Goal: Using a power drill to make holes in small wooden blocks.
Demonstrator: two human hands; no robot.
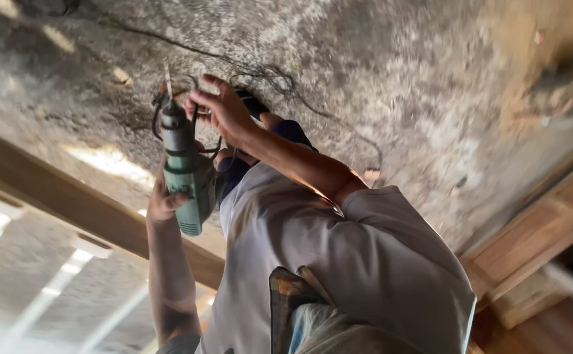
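A person in a pale shirt works overhead against a rough grey ceiling [378, 78]. The hand on the left side of the view [163, 200] is wrapped around the body of a green power drill [188, 174], bit pointing up at the ceiling. The other hand [224, 115], fingers loosely spread, sits just above and beside the drill's chuck among black cables [267, 75]. Whose hands these are, left or right, I cannot tell.
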